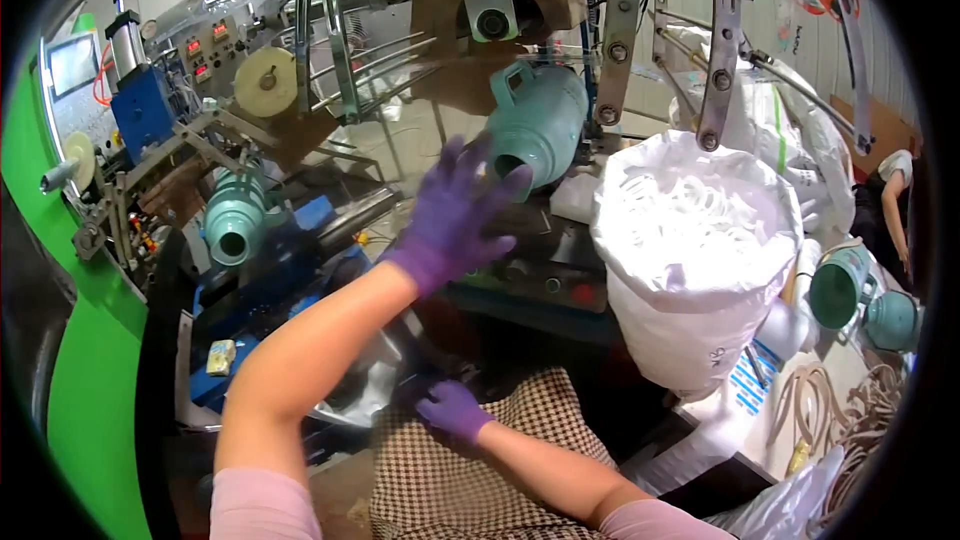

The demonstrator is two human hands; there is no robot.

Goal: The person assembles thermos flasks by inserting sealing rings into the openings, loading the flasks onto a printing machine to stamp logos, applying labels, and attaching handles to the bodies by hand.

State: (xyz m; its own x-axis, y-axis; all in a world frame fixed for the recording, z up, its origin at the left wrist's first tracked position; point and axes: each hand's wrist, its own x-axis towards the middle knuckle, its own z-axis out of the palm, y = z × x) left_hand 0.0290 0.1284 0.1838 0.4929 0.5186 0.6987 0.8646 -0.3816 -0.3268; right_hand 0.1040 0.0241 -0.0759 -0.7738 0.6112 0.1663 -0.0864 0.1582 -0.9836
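Note:
My left hand [455, 215], in a purple glove, reaches forward with its fingers spread. It is blurred by motion and overlaps the near end of a teal plastic jug [545, 125] with a side handle. The jug lies tilted in the machine, its open mouth towards me; whether my fingers touch it I cannot tell. Low over my checked apron [530, 420] is my right hand [455, 412], also purple-gloved. Its fingers are loosely bent and a little apart, with nothing seen in them. Another teal jug [235, 220] sits in the machine at the left, mouth towards me.
A white sack [660, 325] full of white rings [690, 225] stands at my right. Beyond it are teal jug parts [840, 285] and coiled beige strips [810, 400]. Metal linkage arms [720, 50] hang overhead. A control panel [205, 45] is at the left; another person [893, 200] is far right.

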